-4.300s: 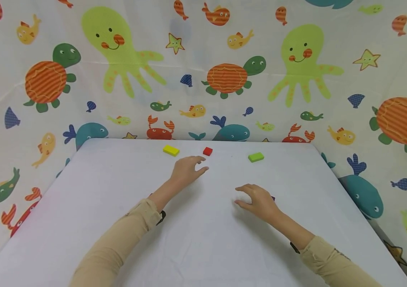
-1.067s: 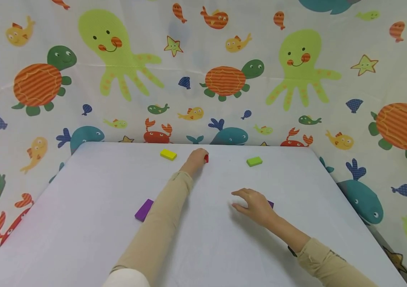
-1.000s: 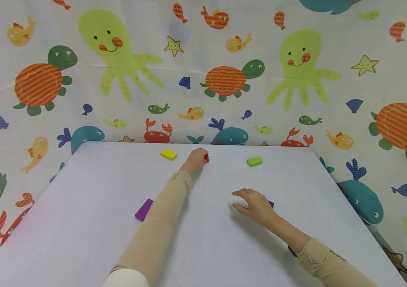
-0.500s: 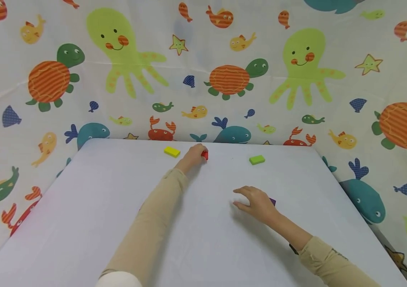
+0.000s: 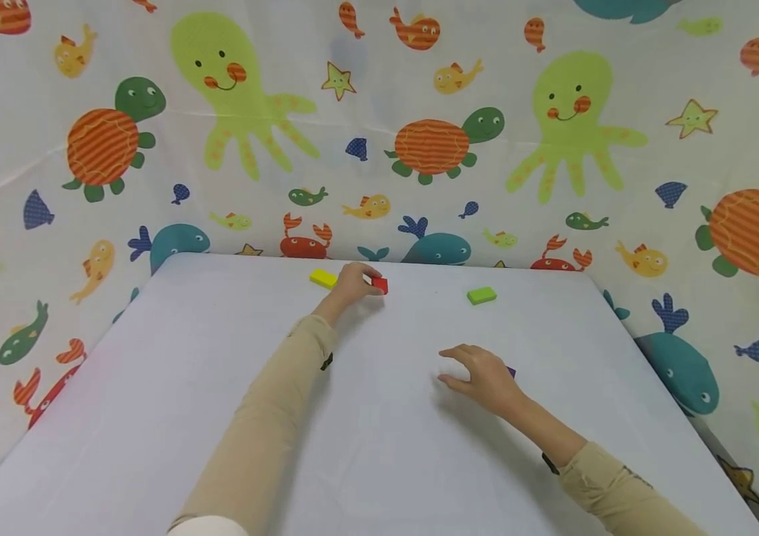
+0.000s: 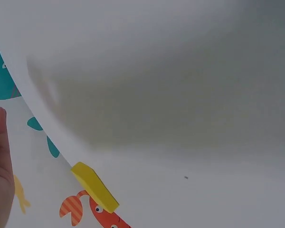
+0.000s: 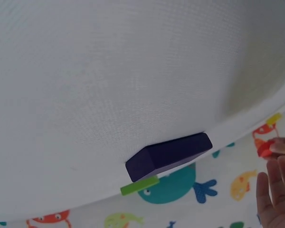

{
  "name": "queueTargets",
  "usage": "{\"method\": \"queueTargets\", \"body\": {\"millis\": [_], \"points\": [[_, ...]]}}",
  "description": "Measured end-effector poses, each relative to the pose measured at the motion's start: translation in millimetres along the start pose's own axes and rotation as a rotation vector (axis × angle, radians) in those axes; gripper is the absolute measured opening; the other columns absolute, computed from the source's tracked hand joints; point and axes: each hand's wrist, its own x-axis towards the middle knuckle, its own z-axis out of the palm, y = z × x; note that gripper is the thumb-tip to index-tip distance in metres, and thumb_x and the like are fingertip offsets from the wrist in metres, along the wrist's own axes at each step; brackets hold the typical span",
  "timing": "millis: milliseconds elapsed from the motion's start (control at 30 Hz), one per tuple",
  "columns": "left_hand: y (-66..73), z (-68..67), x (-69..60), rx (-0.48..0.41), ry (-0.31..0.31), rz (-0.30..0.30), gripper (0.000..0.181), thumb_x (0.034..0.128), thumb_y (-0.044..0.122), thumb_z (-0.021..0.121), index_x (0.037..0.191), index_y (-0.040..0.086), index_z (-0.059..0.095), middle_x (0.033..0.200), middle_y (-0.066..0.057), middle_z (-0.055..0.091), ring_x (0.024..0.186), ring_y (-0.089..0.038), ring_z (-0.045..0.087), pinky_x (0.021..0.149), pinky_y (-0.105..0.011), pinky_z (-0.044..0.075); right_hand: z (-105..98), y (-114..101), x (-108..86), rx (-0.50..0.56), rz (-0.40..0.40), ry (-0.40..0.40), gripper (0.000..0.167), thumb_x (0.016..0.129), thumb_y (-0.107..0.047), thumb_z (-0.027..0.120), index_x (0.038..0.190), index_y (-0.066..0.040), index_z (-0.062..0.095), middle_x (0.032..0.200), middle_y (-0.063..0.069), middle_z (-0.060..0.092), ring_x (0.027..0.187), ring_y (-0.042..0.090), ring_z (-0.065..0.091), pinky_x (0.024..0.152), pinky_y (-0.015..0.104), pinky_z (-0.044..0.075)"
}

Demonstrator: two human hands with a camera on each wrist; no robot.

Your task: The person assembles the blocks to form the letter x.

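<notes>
My left hand (image 5: 347, 286) pinches a small red block (image 5: 380, 286) between thumb and fingers near the table's far edge; whether the block touches the cloth I cannot tell. Just behind this hand is a yellow block (image 5: 323, 278), also seen whole in the left wrist view (image 6: 96, 188). My right hand (image 5: 484, 377) hovers over the middle right with thumb and fingers apart and holds nothing. A purple block (image 5: 511, 371) is mostly hidden behind it, but shows clearly in the right wrist view (image 7: 173, 155).
A light green block (image 5: 482, 295) lies on the white table (image 5: 379, 439) at the far right, beyond my right hand. Behind the table hangs a cloth (image 5: 379, 67) printed with sea animals. My left sleeve (image 5: 255, 439) crosses the table's left half.
My left hand, which was apart from the red block at first, has taken hold of it and shifted it slightly left towards the yellow block. Another purple block has become hidden around my left arm.
</notes>
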Motion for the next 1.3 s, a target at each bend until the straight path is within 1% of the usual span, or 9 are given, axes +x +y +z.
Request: {"method": "queueTargets", "body": {"millis": [167, 300, 433, 567, 733, 967, 1067, 1233, 1300], "points": [[-1.0, -10.6, -3.5, -0.056, 0.029, -0.031, 0.039, 0.0819, 0.019, 0.074, 0.116, 0.003, 0.065, 0.115, -0.015, 0.061, 0.103, -0.028, 0.053, 0.088, -0.035, 0.051, -1, 2, -1.3, -0.02, -0.006, 0.012, 0.038, 0.078, -0.024, 0.077, 0.109, -0.005, 0.068, 0.103, 0.007, 0.071, 0.098, 0.024, 0.067, 0.084, 0.039, 0.055], [-2.0, -15.5, -6.2, -0.093, 0.001, -0.054, 0.04, 0.0826, 0.021, 0.073, 0.119, 0.006, 0.065, 0.122, -0.015, 0.058, 0.111, -0.029, 0.051, 0.091, -0.036, 0.051, -4, 4, -2.9, -0.019, 0.0, 0.034, 0.038, 0.077, -0.023, 0.077, 0.108, -0.004, 0.068, 0.102, 0.008, 0.072, 0.096, 0.024, 0.067, 0.082, 0.038, 0.055], [-1.2, -19.3, -10.3, -0.119, -0.011, -0.082, 0.038, 0.0833, 0.02, 0.072, 0.119, 0.008, 0.065, 0.122, -0.014, 0.057, 0.111, -0.029, 0.051, 0.091, -0.037, 0.05, -8, 4, -1.6, 0.003, 0.017, 0.055, 0.037, 0.077, -0.021, 0.078, 0.108, -0.003, 0.068, 0.101, 0.009, 0.072, 0.096, 0.025, 0.067, 0.082, 0.038, 0.055], [2.1, -22.9, -15.5, -0.162, -0.013, -0.121, 0.038, 0.0838, 0.018, 0.071, 0.12, 0.01, 0.065, 0.119, -0.014, 0.059, 0.11, -0.028, 0.051, 0.092, -0.038, 0.049, -10, 5, -0.6, 0.003, 0.027, 0.042, 0.038, 0.077, -0.021, 0.078, 0.109, -0.003, 0.068, 0.101, 0.009, 0.072, 0.096, 0.025, 0.067, 0.082, 0.039, 0.055], [6.1, -25.6, -24.2, -0.185, -0.023, -0.152, 0.04, 0.0838, 0.016, 0.071, 0.122, 0.008, 0.063, 0.125, -0.014, 0.058, 0.117, -0.029, 0.048, 0.097, -0.04, 0.048, -10, 5, -0.6, -0.004, 0.018, 0.033, 0.038, 0.077, -0.022, 0.077, 0.109, -0.004, 0.068, 0.102, 0.009, 0.072, 0.097, 0.025, 0.067, 0.083, 0.038, 0.055], [4.0, -17.9, -36.3, -0.174, -0.093, -0.152, 0.039, 0.0832, 0.014, 0.072, 0.121, 0.007, 0.064, 0.127, -0.014, 0.057, 0.115, -0.028, 0.049, 0.097, -0.038, 0.047, -5, 8, -5.1, -0.01, 0.069, 0.008, 0.038, 0.078, -0.022, 0.077, 0.11, -0.004, 0.068, 0.104, 0.009, 0.071, 0.099, 0.026, 0.066, 0.084, 0.04, 0.055], [3.0, -12.7, -40.6, -0.18, -0.116, -0.164, 0.037, 0.0822, 0.012, 0.072, 0.119, 0.008, 0.066, 0.127, -0.014, 0.057, 0.115, -0.027, 0.048, 0.097, -0.037, 0.047, -5, 10, -4.8, -0.017, 0.083, 0.025, 0.037, 0.077, -0.022, 0.077, 0.109, -0.004, 0.068, 0.103, 0.009, 0.071, 0.098, 0.026, 0.066, 0.083, 0.04, 0.055], [3.7, -8.1, -45.5, -0.186, -0.13, -0.182, 0.035, 0.0822, 0.01, 0.072, 0.117, 0.009, 0.067, 0.127, -0.014, 0.058, 0.119, -0.027, 0.046, 0.101, -0.039, 0.045, -8, 11, -0.4, -0.023, 0.11, 0.066, 0.038, 0.077, -0.021, 0.078, 0.108, -0.002, 0.068, 0.103, 0.011, 0.07, 0.079, 0.023, 0.064, 0.068, 0.031, 0.055], [4.9, -5.5, -47.4, -0.192, -0.14, -0.189, 0.034, 0.0822, 0.01, 0.072, 0.116, 0.009, 0.068, 0.126, -0.014, 0.059, 0.12, -0.027, 0.046, 0.103, -0.04, 0.044, -10, 12, -0.7, -0.023, 0.144, 0.059, 0.038, 0.077, -0.02, 0.078, 0.108, -0.002, 0.067, 0.105, 0.013, 0.069, 0.078, 0.024, 0.063, 0.068, 0.032, 0.055]]}}
